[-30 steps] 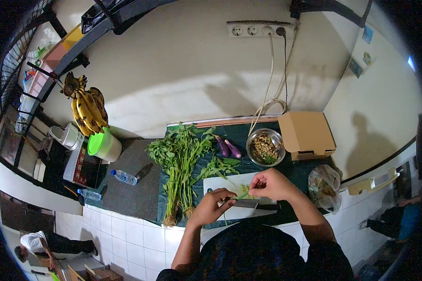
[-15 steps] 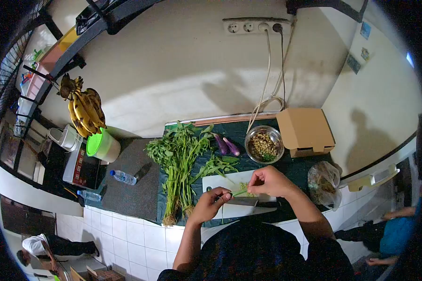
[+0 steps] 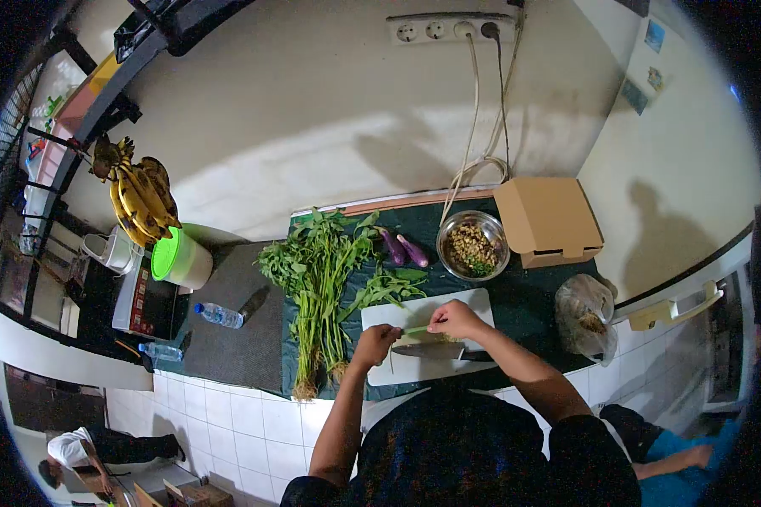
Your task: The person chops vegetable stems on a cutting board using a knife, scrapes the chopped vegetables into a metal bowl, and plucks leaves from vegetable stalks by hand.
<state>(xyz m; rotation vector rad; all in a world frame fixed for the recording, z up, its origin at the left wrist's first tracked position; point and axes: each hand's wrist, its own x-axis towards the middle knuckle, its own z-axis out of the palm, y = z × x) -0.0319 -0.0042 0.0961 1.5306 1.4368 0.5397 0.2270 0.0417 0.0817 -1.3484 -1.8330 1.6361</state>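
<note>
A thin green stem point(image 3: 415, 329) is stretched between my hands above a white cutting board point(image 3: 475, 305). One end is pinched in the fingers of my left hand point(image 3: 375, 346), the other in those of my right hand point(image 3: 455, 320). Below them a knife point(image 3: 429, 349) lies flat on the board, its dark handle to the right. Small green pieces show on the board near my right fingers, partly hidden. Left of the board lies a large bunch of leafy greens point(image 3: 320, 291) with roots on. A few loose leafy sprigs point(image 3: 386, 289) rest by the board's upper left.
Behind the board are two purple eggplants point(image 3: 412, 251) and a metal bowl point(image 3: 445, 260) of chopped food. A cardboard box point(image 3: 545, 215) and a plastic bag point(image 3: 585, 317) stand to the right. Water bottles point(image 3: 220, 315) lie left; bananas point(image 3: 139, 198) hang above. Two people are nearby.
My hands have drawn farther apart, and more of the green stem shows between them. More of the knife is visible. The whole view has shifted slightly, and the person at right has moved an arm.
</note>
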